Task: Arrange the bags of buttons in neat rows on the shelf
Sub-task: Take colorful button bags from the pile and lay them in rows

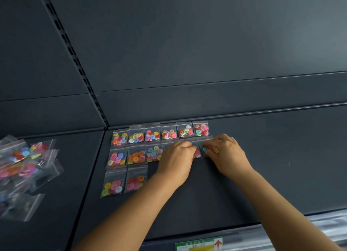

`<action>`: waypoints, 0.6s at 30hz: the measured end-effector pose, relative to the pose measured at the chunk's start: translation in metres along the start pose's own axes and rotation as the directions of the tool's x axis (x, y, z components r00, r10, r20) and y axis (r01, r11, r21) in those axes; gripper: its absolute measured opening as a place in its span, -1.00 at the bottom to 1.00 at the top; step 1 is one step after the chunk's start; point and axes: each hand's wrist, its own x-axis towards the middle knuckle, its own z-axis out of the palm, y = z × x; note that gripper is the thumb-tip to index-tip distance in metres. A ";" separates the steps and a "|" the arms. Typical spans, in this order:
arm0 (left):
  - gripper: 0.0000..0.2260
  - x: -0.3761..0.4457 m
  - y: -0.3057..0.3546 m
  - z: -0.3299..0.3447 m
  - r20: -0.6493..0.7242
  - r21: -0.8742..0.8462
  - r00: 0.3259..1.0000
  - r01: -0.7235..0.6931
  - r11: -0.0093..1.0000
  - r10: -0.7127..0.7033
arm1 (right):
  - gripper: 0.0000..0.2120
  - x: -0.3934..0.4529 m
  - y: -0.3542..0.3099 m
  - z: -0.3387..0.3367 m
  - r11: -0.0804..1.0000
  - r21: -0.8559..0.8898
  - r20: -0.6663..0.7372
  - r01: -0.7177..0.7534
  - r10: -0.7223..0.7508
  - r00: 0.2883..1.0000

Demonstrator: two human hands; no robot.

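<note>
Both hands work the middle row on the shelf [262, 175], left hand [175, 158] and right hand [228, 154] each with curled fingers nudging a bag [210, 149], loose pile [24, 168] far left; bags look light, floppy, slippery, best pinched at the top seal.

Clear bags [136, 155] hold multicoloured buttons [116, 158]; dark grey shelf [262, 157]; green label [199, 244], red arrow [218, 243]
</note>
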 end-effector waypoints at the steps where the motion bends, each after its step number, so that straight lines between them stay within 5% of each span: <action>1: -0.75 0.000 0.000 0.000 -0.001 -0.001 1.000 0.001 1.000 -0.001 | -0.80 0.001 0.000 0.000 1.000 -0.002 -0.002 -0.001 0.001 1.000; 18: -0.69 -0.008 0.004 -0.017 -0.008 0.144 1.000 0.024 0.989 -0.023 | -0.67 -0.009 -0.016 -0.007 0.993 -0.108 0.011 0.056 -0.055 0.998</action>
